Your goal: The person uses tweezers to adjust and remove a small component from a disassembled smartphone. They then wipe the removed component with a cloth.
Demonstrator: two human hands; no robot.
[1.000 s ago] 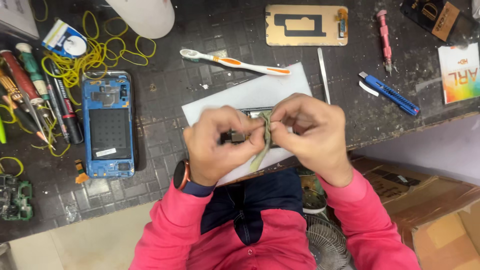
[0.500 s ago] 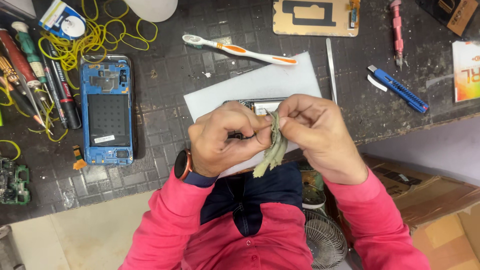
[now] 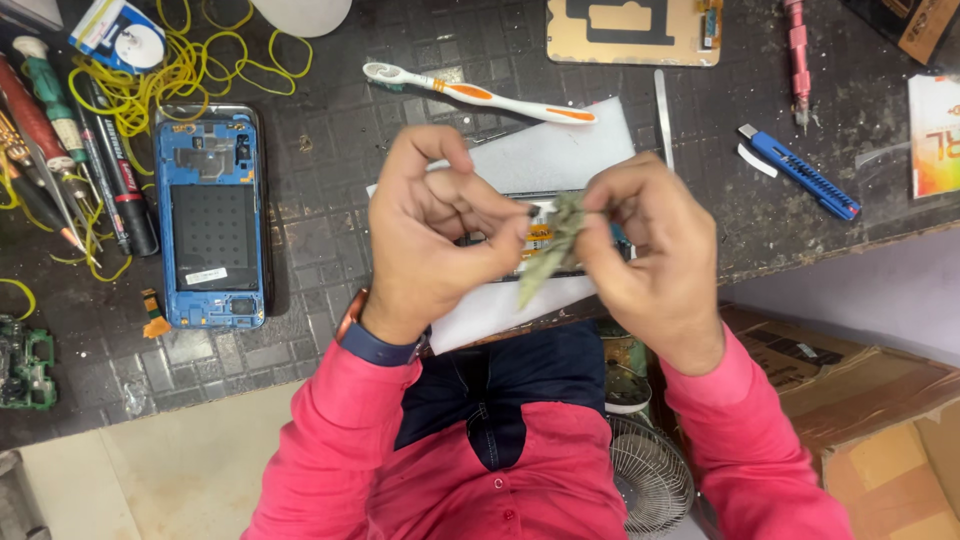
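My right hand (image 3: 650,260) pinches a greyish-green crumpled strip (image 3: 548,248) that hangs from its fingertips. My left hand (image 3: 435,235) is beside it, fingers curled, its fingertips close to the strip's upper end; whether they touch it I cannot tell. Both hands hover over a white sheet (image 3: 560,150) on the dark work mat. Under the hands lies a flat dark part with an orange patch (image 3: 538,236), mostly hidden.
An opened blue phone frame (image 3: 208,215) lies left, with yellow wire (image 3: 170,75), screwdrivers (image 3: 60,150) and a small circuit board (image 3: 25,365). A toothbrush (image 3: 480,95), metal pry tool (image 3: 662,115), gold phone plate (image 3: 632,30), red screwdriver (image 3: 797,60) and blue utility knife (image 3: 800,172) lie behind. Cardboard box (image 3: 860,400) and fan (image 3: 650,480) below.
My hands have moved apart; the left one has drawn away from the strip, which now dangles from the right fingertips. The view has shifted slightly downward.
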